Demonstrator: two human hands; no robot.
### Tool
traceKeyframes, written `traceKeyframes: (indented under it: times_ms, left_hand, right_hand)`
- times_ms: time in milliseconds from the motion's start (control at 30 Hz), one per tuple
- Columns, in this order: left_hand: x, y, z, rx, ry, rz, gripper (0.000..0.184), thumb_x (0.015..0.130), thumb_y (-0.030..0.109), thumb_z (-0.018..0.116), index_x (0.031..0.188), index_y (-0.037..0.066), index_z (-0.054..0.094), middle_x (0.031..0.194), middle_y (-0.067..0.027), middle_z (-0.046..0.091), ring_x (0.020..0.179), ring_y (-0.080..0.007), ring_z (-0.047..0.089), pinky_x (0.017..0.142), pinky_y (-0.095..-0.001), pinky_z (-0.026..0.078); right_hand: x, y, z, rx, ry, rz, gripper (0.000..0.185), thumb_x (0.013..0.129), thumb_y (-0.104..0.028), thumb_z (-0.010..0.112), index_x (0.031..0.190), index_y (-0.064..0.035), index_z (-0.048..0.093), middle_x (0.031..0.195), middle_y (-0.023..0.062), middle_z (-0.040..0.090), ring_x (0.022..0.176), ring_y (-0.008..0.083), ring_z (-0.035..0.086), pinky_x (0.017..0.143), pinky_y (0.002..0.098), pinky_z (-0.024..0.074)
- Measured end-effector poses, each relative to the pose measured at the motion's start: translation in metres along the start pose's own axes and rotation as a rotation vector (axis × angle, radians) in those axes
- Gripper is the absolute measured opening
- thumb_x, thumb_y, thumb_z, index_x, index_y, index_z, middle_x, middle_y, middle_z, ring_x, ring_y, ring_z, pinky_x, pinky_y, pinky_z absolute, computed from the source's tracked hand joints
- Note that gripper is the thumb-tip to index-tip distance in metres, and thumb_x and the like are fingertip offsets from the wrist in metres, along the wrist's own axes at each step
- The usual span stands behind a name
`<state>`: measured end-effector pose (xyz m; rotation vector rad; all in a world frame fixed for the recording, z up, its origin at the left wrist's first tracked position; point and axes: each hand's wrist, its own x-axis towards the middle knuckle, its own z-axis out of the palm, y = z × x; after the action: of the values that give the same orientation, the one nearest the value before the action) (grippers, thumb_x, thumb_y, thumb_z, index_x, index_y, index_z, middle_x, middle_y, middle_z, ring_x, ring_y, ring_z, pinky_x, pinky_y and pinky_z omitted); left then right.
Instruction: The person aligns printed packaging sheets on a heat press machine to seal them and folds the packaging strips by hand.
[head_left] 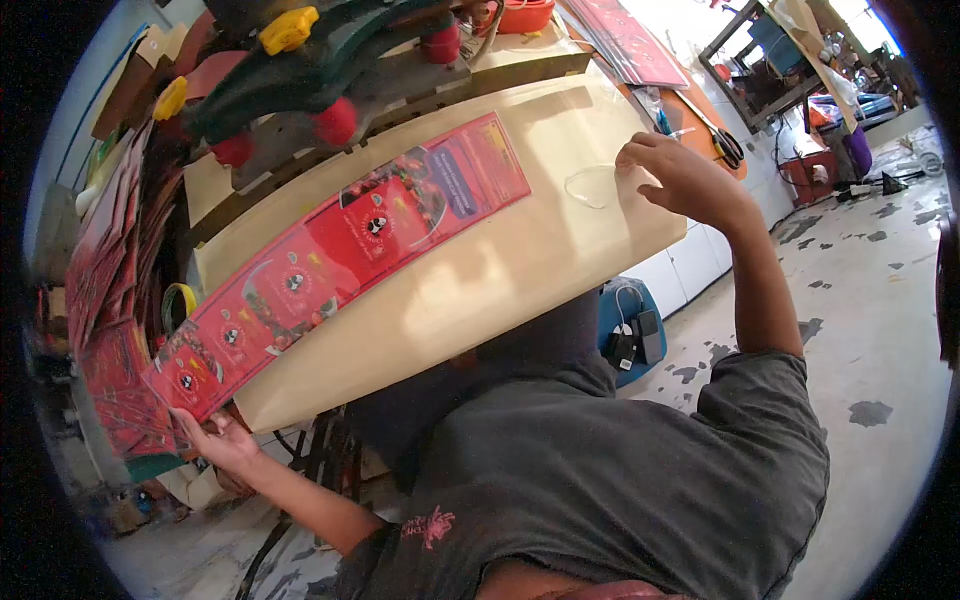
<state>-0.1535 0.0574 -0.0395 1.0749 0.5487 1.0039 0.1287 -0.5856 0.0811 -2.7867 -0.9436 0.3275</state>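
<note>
A long red printed plastic sheet lies slantwise across the cream work surface. At the lower left my left hand holds the sheet's near end, fingers beneath it and thumb at its edge. Over the right part of the surface is my right hand, its fingers bent and close together; whether anything is between them is too small to tell. Just left of those fingers lies a thin clear loop.
Behind the surface stands a dark green machine with red and yellow knobs. Stacked red sheets are at the left, beside a tape roll. Black scissors lie on an orange surface at the right. A blue container holds black adapters.
</note>
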Motion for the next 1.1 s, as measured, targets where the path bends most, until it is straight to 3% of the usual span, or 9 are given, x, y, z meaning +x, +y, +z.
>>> traceKeyframes:
  times_ms: [200,400,467,633,667,733,867,1000,1100]
  left_hand:
    - [0.003,0.005,-0.015,-0.066,-0.023,-0.093,0.046,0.099,0.036,0.072,0.134,0.008,0.061,0.111,-0.0011,0.069,0.077,-0.0072,0.055,0.059,-0.0199,0.044]
    - [0.034,-0.015,-0.038,0.263,-0.137,0.136,0.054,0.097,0.037,0.075,0.138,0.005,0.061,0.107,-0.0043,0.064,0.078,-0.0115,0.052,0.066,-0.024,0.046]
    - [0.015,-0.002,0.004,-0.009,0.084,-0.044,0.039,0.1,0.036,0.071,0.122,0.005,0.066,0.096,0.0003,0.07,0.057,-0.0086,0.05,0.052,-0.0212,0.04]
    - [0.018,-0.001,0.005,0.004,0.075,-0.04,0.038,0.097,0.037,0.075,0.116,0.005,0.068,0.091,-0.0001,0.069,0.062,-0.0099,0.05,0.057,-0.0216,0.041]
    - [0.022,-0.004,-0.002,0.02,0.061,-0.009,0.038,0.095,0.037,0.077,0.114,0.005,0.068,0.089,-0.0003,0.068,0.064,-0.0101,0.05,0.059,-0.0216,0.04]
    - [-0.011,0.007,0.046,0.034,0.092,0.025,0.038,0.095,0.037,0.077,0.113,0.005,0.068,0.087,-0.0003,0.068,0.064,-0.01,0.05,0.059,-0.0216,0.04]
    - [0.02,0.001,0.007,-0.055,-0.058,-0.043,0.044,0.097,0.032,0.073,0.121,-0.004,0.065,0.099,-0.0059,0.066,0.073,-0.015,0.05,0.06,-0.0266,0.04]
    - [0.021,0.001,0.004,0.045,-0.001,-0.02,0.038,0.093,0.035,0.079,0.115,0.005,0.068,0.088,0.0002,0.068,0.065,-0.0108,0.05,0.058,-0.0236,0.04]
    - [0.011,0.006,0.021,0.015,-0.001,-0.023,0.04,0.093,0.033,0.08,0.119,0.006,0.067,0.092,0.0,0.069,0.066,-0.0106,0.051,0.058,-0.0234,0.04]
  right_hand:
    - [-0.004,0.003,0.005,-0.005,0.042,-0.068,0.02,0.084,-0.001,0.07,0.102,-0.0015,0.061,0.104,0.014,0.062,0.105,0.0364,0.063,0.092,0.0454,0.0508]
    - [-0.009,0.009,0.018,-0.073,0.092,-0.105,0.012,0.086,-0.003,0.065,0.094,-0.0038,0.057,0.098,0.0143,0.062,0.099,0.0363,0.064,0.085,0.0482,0.052]
    - [-0.011,0.01,0.022,-0.005,0.1,-0.064,0.012,0.087,-0.003,0.063,0.095,-0.0043,0.056,0.097,0.0147,0.062,0.099,0.0365,0.064,0.084,0.0489,0.0522]
    - [-0.013,0.016,0.038,-0.115,0.24,-0.105,0.01,0.092,-0.007,0.056,0.101,-0.005,0.058,0.097,0.0177,0.066,0.095,0.039,0.068,0.083,0.0498,0.0532]
    - [-0.015,0.021,0.044,-0.173,0.251,-0.088,0.024,0.088,0.0,0.068,0.11,-0.0082,0.059,0.1,0.0087,0.063,0.095,0.0265,0.065,0.083,0.041,0.052]
    - [-0.016,0.02,0.047,-0.192,0.37,-0.123,0.024,0.088,0.001,0.067,0.111,-0.0078,0.065,0.098,0.0069,0.064,0.09,0.0208,0.066,0.075,0.0353,0.0538]
    - [-0.025,-0.009,0.027,-0.061,0.513,-0.22,0.023,0.091,-0.004,0.058,0.112,-0.0087,0.065,0.1,0.0109,0.067,0.089,0.0314,0.068,0.078,0.0443,0.0548]
    - [-0.037,-0.061,-0.006,0.198,0.349,-0.169,0.021,0.09,-0.002,0.063,0.11,-0.0034,0.07,0.099,0.0103,0.062,0.09,0.0252,0.066,0.077,0.0375,0.054]
    - [-0.04,-0.084,-0.008,0.401,0.45,-0.399,0.022,0.082,-0.003,0.066,0.102,-0.0106,0.073,0.091,0.0032,0.065,0.081,0.0143,0.066,0.065,0.0318,0.0526]
